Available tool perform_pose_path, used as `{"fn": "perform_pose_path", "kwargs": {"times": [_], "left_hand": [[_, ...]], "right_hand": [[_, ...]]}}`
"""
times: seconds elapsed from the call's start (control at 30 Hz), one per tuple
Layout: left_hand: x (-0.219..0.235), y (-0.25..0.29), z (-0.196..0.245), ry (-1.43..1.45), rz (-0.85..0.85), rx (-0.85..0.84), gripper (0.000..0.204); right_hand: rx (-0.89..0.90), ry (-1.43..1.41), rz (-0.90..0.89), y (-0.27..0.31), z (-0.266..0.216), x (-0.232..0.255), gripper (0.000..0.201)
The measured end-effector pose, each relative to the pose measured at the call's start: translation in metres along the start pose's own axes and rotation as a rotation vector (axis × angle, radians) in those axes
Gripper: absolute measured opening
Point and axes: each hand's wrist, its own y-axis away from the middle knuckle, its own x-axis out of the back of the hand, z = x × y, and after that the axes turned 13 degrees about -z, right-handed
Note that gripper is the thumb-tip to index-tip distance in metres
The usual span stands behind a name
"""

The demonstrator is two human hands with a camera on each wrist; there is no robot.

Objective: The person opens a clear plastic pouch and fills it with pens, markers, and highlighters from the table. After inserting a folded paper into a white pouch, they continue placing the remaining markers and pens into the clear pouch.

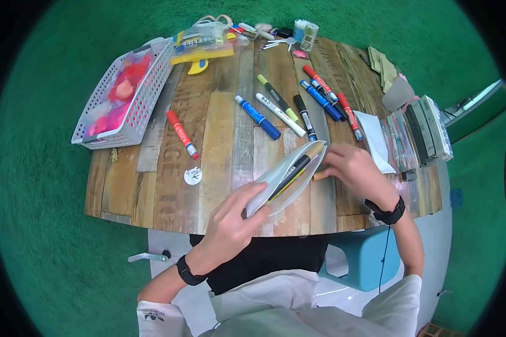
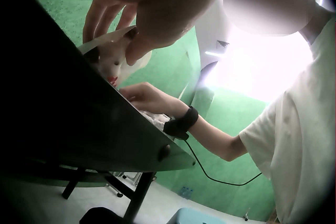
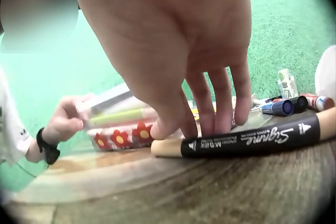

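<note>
My left hand (image 1: 232, 218) grips the lower end of a pale pencil pouch (image 1: 260, 197), thumb on one side and fingers on the other. The pouch tilts with its mouth gaping, and black, yellow and peach-ended markers (image 1: 291, 178) show inside. Red flowers decorate its side in the right wrist view. Beside the pouch, my right hand (image 1: 351, 168) reaches down over a marker (image 3: 252, 141) with peach ends and a black "Signme" label. That marker lies on the table, its near end by my thumb, and my fingertips come down just behind it.
Several red, blue, black, white and green markers (image 1: 257, 117) lie beyond the pouch. A white basket (image 1: 146, 106) stands at the left, a red marker (image 1: 182, 135) near it. Boxes and pen packs (image 1: 421, 135) line the right edge. A round white sticker (image 1: 193, 176) is on the wooden table.
</note>
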Motion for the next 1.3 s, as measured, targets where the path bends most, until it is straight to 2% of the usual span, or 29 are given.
{"fn": "perform_pose_path", "kwargs": {"times": [0.07,0.13,0.27,0.37,0.5,0.57,0.6,0.67,0.77,0.83,0.87,0.93,0.97,1.0,1.07,1.2,1.27,1.3], "left_hand": [[0.000,0.000,-0.001,0.026,0.017,0.013,0.030],[-0.001,0.000,-0.001,0.084,0.043,0.051,0.028],[0.001,-0.001,-0.002,0.047,0.029,0.023,0.023],[0.004,-0.001,-0.001,0.023,0.022,0.004,0.022],[0.006,0.001,-0.002,0.019,0.020,0.004,0.021],[0.009,0.001,-0.002,0.013,0.018,-0.004,0.022],[0.011,0.001,-0.002,0.032,0.017,0.013,0.021],[0.013,0.004,-0.004,0.042,0.018,0.029,0.020],[0.009,0.010,-0.013,0.103,0.092,0.058,0.024],[0.007,0.012,-0.015,0.316,0.292,0.283,0.031],[0.008,0.011,-0.016,0.311,0.292,0.278,0.031],[0.011,0.012,-0.017,0.474,0.383,0.499,0.039],[0.011,0.015,-0.026,0.349,0.302,0.509,0.039],[0.012,0.018,-0.026,0.345,0.300,0.507,0.039],[0.016,0.019,-0.022,0.179,0.146,0.595,0.039],[0.009,0.018,-0.020,0.194,0.173,0.569,0.041],[0.007,0.016,-0.020,0.092,0.102,0.473,0.044],[0.006,0.016,-0.021,0.093,0.098,0.467,0.044]], "right_hand": [[-0.015,-0.064,0.055,-0.005,-0.005,0.010,0.015],[0.043,-0.056,0.324,-0.011,-0.011,0.017,0.015],[0.163,0.027,0.346,-0.026,-0.029,0.022,0.016],[0.146,0.074,0.248,-0.033,-0.034,0.017,0.019],[0.222,0.042,0.271,-0.042,-0.037,0.023,0.019],[0.274,0.054,0.126,-0.044,-0.032,0.019,0.018],[0.275,0.056,0.135,-0.045,-0.032,0.019,0.018],[0.230,0.004,-0.041,-0.047,-0.034,0.020,0.019],[0.195,-0.034,0.024,-0.049,-0.037,0.009,0.020],[0.206,-0.062,0.060,-0.049,-0.038,0.005,0.020],[0.219,-0.094,0.090,-0.049,-0.038,0.003,0.020],[0.218,-0.115,0.111,-0.050,-0.042,-0.002,0.020],[0.217,-0.139,0.127,-0.049,-0.044,-0.004,0.020],[0.216,-0.138,0.131,-0.048,-0.046,-0.005,0.020],[0.193,-0.106,0.116,-0.045,-0.051,-0.005,0.020],[0.127,0.107,0.175,-0.038,-0.064,-0.011,0.023],[0.149,0.251,0.192,-0.033,-0.066,-0.011,0.028],[0.158,0.214,0.180,-0.030,-0.065,-0.012,0.030]]}}
